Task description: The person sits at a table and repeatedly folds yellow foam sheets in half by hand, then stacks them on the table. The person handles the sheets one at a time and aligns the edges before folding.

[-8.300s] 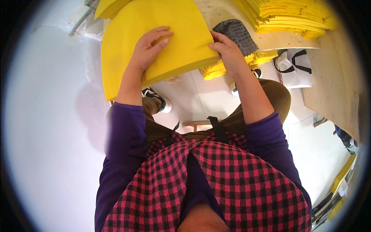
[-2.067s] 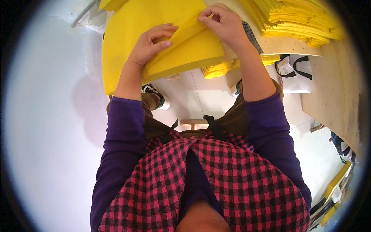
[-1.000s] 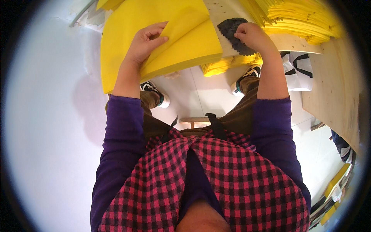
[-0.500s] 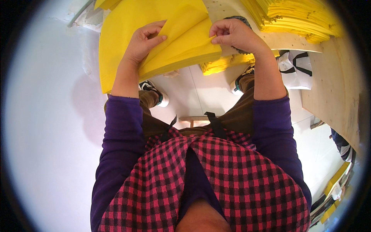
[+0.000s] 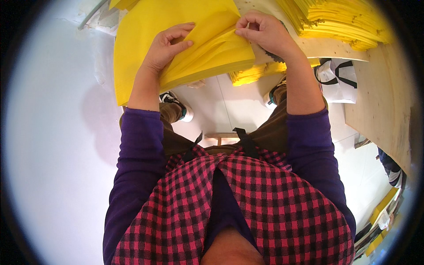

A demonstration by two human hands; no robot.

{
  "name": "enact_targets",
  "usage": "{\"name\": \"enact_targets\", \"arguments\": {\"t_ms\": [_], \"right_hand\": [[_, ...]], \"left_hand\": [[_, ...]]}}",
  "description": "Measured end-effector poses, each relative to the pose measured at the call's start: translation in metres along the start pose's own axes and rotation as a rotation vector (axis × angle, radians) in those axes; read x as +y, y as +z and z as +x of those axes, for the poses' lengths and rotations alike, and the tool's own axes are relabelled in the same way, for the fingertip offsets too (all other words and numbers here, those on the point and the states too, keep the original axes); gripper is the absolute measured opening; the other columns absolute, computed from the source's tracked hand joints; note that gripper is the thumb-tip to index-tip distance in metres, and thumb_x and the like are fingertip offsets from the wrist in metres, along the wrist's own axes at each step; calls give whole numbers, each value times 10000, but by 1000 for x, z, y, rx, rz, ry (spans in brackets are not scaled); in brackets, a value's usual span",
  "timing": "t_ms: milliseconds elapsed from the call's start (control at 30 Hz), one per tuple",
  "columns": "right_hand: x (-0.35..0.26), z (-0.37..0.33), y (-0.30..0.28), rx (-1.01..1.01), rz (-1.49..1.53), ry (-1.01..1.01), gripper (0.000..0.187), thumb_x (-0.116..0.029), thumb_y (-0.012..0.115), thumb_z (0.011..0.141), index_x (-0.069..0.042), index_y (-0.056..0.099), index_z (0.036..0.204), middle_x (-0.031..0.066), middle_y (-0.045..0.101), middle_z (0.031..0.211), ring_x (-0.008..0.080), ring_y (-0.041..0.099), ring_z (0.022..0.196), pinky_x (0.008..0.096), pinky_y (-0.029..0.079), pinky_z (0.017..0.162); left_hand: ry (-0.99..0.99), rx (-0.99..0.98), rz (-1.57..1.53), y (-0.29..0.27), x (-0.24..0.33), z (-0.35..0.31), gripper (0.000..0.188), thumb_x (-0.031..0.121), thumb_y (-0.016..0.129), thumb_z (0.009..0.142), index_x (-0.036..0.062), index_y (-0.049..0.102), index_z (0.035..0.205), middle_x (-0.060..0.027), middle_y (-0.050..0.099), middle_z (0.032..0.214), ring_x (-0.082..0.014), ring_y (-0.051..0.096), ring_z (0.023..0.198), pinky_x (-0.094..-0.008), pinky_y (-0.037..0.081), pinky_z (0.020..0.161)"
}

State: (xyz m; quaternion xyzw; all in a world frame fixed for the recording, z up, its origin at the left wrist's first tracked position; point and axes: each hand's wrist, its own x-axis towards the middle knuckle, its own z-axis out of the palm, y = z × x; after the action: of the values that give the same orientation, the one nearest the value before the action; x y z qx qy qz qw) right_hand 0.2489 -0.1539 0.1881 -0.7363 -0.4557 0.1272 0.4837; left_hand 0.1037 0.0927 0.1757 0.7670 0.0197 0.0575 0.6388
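A thick stack of soft yellow sheets (image 5: 145,33) lies in front of me, its near edge showing many layers. My left hand (image 5: 167,46) rests on the stack, thumb and fingers apart around a raised fold in the top sheet. At the stack's right side my right hand (image 5: 260,33) has thumb and forefinger closed on the edge of a yellow sheet (image 5: 221,37). Between my hands that sheet is lifted and creased. Part of a dark, ridged item (image 5: 276,57) shows behind my right wrist; its kind is hidden.
More yellow sheets (image 5: 340,22) are piled on a wooden table at the upper right. Another yellow bundle (image 5: 251,74) sits lower, between my feet. A white bag with black handles (image 5: 338,79) stands beside a wooden panel (image 5: 380,97). Left of me is a pale wall or floor (image 5: 57,132).
My right hand has moved slightly up and left, drawing the sheet's edge with it. The sheet now shows more wrinkles. My left hand has barely shifted.
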Motion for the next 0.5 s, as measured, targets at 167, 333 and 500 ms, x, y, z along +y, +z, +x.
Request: {"name": "enact_targets", "arguments": {"t_ms": [167, 333, 500], "right_hand": [[-1, 6, 6, 25, 27, 45, 202, -228, 674, 816, -32, 640, 857, 38, 591, 707, 122, 536, 661, 269, 449, 617], [-3, 6, 9, 8, 138, 74, 99, -144, 630, 877, -50, 615, 904, -53, 561, 749, 28, 487, 663, 190, 402, 586], [-11, 9, 13, -1, 393, 128, 116, -141, 635, 882, -44, 617, 943, -34, 594, 832, 32, 532, 737, 193, 440, 604]], "left_hand": [[10, -4, -31, 0, -2, 1, 295, 27, 686, 765, -23, 649, 1054, -121, 546, 1275, -179, 521, 1138, -276, 387, 978], [-16, -7, -37, 2, 1, 0, 283, 36, 684, 767, -27, 654, 1041, -120, 544, 1275, -179, 521, 1138, -278, 386, 980], [-22, -10, -64, 3, 3, 0, 257, 39, 678, 769, -29, 662, 1016, -116, 542, 1275, -178, 528, 1124, -276, 388, 978]]}}
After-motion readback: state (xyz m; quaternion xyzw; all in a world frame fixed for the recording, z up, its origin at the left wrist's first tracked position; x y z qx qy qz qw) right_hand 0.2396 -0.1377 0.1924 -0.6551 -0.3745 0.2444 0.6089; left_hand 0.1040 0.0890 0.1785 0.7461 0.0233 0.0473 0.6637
